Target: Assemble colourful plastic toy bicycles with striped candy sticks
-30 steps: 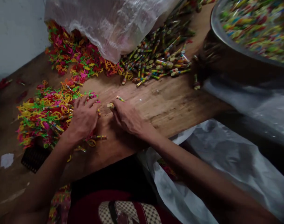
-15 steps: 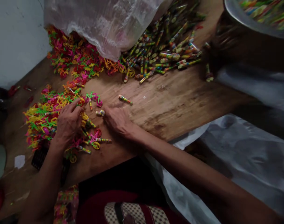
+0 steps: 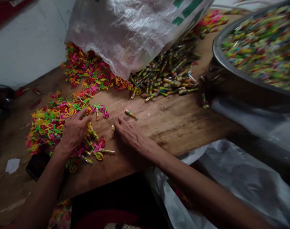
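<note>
My left hand rests at the right edge of a heap of small plastic toy bicycles. Its thumb and forefinger are closed around a toy bicycle, largely hidden by the fingers. My right hand is on the wooden table, fingers bent, closed on a small candy tube whose pale end pokes out at the left. Another candy tube lies just beyond its knuckles. Between my hands, a pink and green bicycle and a pink and yellow one each lie with a candy tube.
A large plastic bag spills more toy bicycles and stands beside a pile of candy tubes. A metal basin full of colourful pieces is at right. White sheeting hangs at the table edge; a black tray lies at left.
The camera view has shifted, bringing more of the basin and bag into sight. My right hand has covered more of the candy tube at its fingertips. My left hand stays at the heap.
</note>
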Available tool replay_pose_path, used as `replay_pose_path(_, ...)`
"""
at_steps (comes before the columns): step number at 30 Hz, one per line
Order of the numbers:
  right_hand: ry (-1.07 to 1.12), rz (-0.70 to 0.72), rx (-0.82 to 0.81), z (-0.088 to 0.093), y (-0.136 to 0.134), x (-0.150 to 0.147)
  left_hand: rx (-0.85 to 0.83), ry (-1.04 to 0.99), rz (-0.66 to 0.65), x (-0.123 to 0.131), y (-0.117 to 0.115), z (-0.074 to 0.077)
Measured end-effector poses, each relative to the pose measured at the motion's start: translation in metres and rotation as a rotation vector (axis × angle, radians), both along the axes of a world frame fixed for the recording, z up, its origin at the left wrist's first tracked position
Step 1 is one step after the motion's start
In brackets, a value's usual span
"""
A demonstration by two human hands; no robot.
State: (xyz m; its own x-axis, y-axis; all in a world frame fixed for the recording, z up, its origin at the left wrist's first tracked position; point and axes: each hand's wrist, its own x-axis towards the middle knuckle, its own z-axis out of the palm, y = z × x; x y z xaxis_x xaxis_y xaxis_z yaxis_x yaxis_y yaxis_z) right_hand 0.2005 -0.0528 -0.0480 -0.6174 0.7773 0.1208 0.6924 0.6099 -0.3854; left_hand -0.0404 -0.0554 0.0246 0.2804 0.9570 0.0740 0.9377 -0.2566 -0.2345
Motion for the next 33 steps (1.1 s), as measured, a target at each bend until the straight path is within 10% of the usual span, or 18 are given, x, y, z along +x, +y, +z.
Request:
replay_pose_path(6,0.074,-0.003,-0.107,-0.006,0.021,-0.008,-0.021,0.094,0.024,0.006,0.003,-0.001)
replay_pose_path(14,0.734,-0.227,-0.329,-0.022,0.044,-0.019,-0.125,0.184,0.040,0.038,0.036,-0.004)
replay_pose_path(25,0.108,-0.436,-0.365,0.009,0.092,-0.071,-0.077,0.250,-0.006,0.017,0.020,-0.012)
replay_pose_path(33,0.664,-0.371,-0.692,0.008,0.081,-0.051,-0.092,0.129,0.040,0.015,0.018,-0.009)
